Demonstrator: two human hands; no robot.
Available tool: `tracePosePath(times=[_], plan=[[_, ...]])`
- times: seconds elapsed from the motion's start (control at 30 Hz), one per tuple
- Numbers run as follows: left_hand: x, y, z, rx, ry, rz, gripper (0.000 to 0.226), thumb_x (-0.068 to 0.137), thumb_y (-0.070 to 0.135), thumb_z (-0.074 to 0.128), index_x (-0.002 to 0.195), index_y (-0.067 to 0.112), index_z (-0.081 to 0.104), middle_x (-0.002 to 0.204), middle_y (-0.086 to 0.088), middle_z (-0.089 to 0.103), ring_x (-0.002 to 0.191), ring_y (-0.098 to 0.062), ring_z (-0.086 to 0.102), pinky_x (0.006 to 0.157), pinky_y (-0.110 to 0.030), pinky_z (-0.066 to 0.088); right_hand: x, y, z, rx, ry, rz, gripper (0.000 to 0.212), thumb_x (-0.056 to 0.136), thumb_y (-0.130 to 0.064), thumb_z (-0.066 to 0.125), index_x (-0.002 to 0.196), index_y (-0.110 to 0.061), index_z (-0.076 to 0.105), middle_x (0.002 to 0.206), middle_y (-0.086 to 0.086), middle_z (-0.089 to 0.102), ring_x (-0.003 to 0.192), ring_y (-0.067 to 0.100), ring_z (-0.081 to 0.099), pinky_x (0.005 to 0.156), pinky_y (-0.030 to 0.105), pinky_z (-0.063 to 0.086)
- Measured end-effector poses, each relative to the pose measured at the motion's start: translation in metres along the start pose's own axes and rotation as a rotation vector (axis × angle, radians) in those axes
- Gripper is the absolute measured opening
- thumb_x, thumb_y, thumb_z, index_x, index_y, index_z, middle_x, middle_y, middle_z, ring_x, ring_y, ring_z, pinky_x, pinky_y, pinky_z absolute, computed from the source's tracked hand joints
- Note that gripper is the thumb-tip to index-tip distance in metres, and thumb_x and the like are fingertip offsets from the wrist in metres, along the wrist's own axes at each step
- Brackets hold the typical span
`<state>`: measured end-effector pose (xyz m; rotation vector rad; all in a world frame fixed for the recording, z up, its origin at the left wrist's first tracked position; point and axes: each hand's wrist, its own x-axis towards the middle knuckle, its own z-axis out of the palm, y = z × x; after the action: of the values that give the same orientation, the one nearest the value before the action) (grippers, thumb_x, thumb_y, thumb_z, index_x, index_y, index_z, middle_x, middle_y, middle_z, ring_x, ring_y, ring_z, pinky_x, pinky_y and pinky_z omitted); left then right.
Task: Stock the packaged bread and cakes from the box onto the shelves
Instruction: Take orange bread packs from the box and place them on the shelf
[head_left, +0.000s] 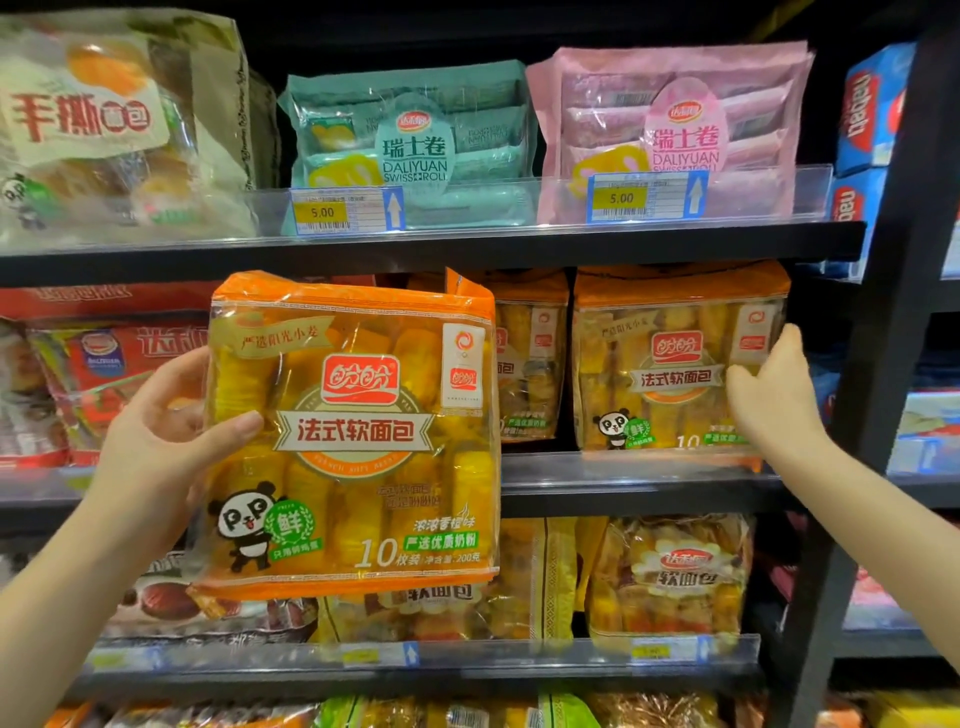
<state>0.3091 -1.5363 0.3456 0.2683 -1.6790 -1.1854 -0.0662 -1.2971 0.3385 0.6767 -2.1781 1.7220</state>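
My left hand (166, 436) grips the left edge of an orange bag of French soft bread (358, 431), held upright in front of the middle shelf (623, 499). Behind it a second orange bag (524, 358) stands on that shelf, partly hidden. At the right end of the shelf stands a third orange bag (670, 364). My right hand (774, 384) touches its right side, thumb on the front and fingers at the edge. The box is out of view.
The upper shelf holds a green Swiss roll pack (410, 140), a pink Swiss roll pack (675, 130) and a large bread bag (104, 130). Red packs (104, 364) fill the middle shelf's left. A black upright post (893, 364) bounds the right side. Lower shelves carry more bread bags (670, 577).
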Motion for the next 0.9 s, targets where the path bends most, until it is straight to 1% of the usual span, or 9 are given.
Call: tracePosePath(times=[0.1,0.17,0.27,0.37,0.43,0.5,0.6,0.7,0.9], plan=[[-0.002,0.001,0.007,-0.042,-0.021,-0.006,0.096,0.02,0.059,0.089,0.108,0.034,0.058,0.088,0.004,0.075,0.077,-0.014,0.072,0.06,-0.028,0.059,-0.027,-0.017,0.014,-0.073,-0.039,-0.059,0.077,0.093,-0.014,0.053,0.15,-0.014,0.002,0.158,0.007,0.002,0.145,0.024,0.007,0.115,0.04,0.009],[-0.003,0.001,0.01,-0.064,-0.027,-0.009,0.096,0.021,0.057,0.09,0.108,0.033,0.058,0.087,0.004,0.075,0.078,-0.014,0.072,0.061,-0.029,0.059,-0.045,-0.034,0.022,-0.105,-0.16,-0.095,0.081,0.093,-0.027,0.054,0.15,-0.014,-0.001,0.159,0.005,-0.003,0.145,0.02,0.001,0.114,0.037,0.007],[-0.003,-0.002,0.014,-0.079,-0.033,-0.022,0.096,0.022,0.056,0.091,0.11,0.033,0.058,0.09,0.002,0.075,0.081,-0.017,0.072,0.063,-0.03,0.06,-0.071,-0.057,0.03,-0.052,-0.474,-0.13,0.077,0.088,-0.051,0.05,0.15,-0.019,0.016,0.156,-0.002,0.02,0.141,0.017,0.022,0.112,0.038,0.024],[-0.003,-0.004,0.018,-0.068,-0.048,-0.033,0.098,0.026,0.057,0.09,0.115,0.033,0.056,0.096,-0.001,0.074,0.086,-0.021,0.072,0.067,-0.033,0.06,-0.091,-0.076,0.037,0.052,-0.792,-0.071,0.094,0.07,-0.072,0.044,0.147,-0.022,0.026,0.15,-0.006,0.035,0.133,0.012,0.038,0.111,0.035,0.032],[-0.004,-0.004,0.022,-0.061,-0.056,-0.029,0.1,0.027,0.056,0.09,0.117,0.032,0.055,0.097,-0.003,0.074,0.087,-0.022,0.071,0.067,-0.033,0.06,-0.099,-0.082,0.042,0.053,-0.905,-0.082,0.099,0.06,-0.073,0.047,0.145,-0.023,0.032,0.143,-0.008,0.045,0.125,0.008,0.048,0.107,0.036,0.04],[-0.005,-0.004,0.025,-0.046,-0.062,-0.025,0.1,0.029,0.057,0.09,0.118,0.032,0.054,0.098,-0.003,0.074,0.087,-0.023,0.071,0.067,-0.032,0.059,-0.102,-0.085,0.047,0.126,-0.969,-0.049,0.087,0.06,-0.064,0.057,0.137,-0.026,0.041,0.129,-0.01,0.059,0.112,0.004,0.059,0.097,0.033,0.049],[-0.005,-0.005,0.028,-0.026,-0.062,-0.007,0.094,0.031,0.058,0.089,0.116,0.036,0.054,0.101,-0.002,0.073,0.087,-0.021,0.071,0.065,-0.03,0.059,-0.099,-0.088,0.049,0.25,-0.994,0.057,0.073,0.06,-0.047,0.07,0.126,-0.026,0.049,0.112,-0.009,0.068,0.096,0.006,0.068,0.077,0.029,0.058],[-0.003,-0.009,0.028,-0.012,-0.065,0.005,0.09,0.033,0.061,0.087,0.114,0.044,0.053,0.112,-0.005,0.068,0.094,-0.021,0.069,0.067,-0.031,0.059,-0.095,-0.09,0.049,0.301,-0.951,0.069,0.072,0.06,-0.038,0.074,0.125,-0.021,0.05,0.111,-0.005,0.069,0.093,0.01,0.069,0.07,0.03,0.058],[0.007,-0.02,0.034,0.022,-0.023,-0.022,0.085,0.045,0.058,0.079,0.12,0.042,0.043,0.121,0.018,0.055,0.113,0.0,0.055,0.092,-0.027,0.046,-0.092,-0.093,0.044,0.27,-0.644,-0.131,0.067,0.056,-0.041,0.077,0.116,-0.02,0.055,0.108,-0.007,0.067,0.099,0.01,0.064,0.077,0.03,0.057]])
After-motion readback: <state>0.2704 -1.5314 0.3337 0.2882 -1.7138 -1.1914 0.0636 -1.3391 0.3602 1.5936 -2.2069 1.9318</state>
